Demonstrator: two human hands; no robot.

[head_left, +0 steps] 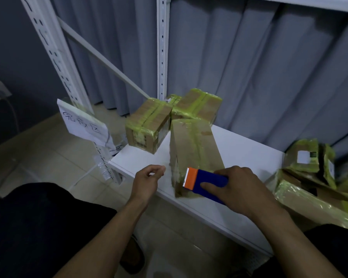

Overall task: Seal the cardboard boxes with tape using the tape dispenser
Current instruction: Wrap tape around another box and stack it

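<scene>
A long cardboard box (193, 149) with yellowish tape along its top lies on the white shelf (247, 155), its near end at the front edge. My right hand (239, 187) grips a blue tape dispenser (207, 181) with an orange toothed cutter, pressed against the box's near end. My left hand (147, 180) hovers just left of the box with fingers loosely curled and nothing visible in them; whether it pinches clear tape I cannot tell.
Two taped boxes (149, 124) (197, 105) stand at the back left of the shelf. More taped boxes (309, 177) are piled at the right. A paper sign (82, 123) hangs on the white rack upright. Grey curtains hang behind.
</scene>
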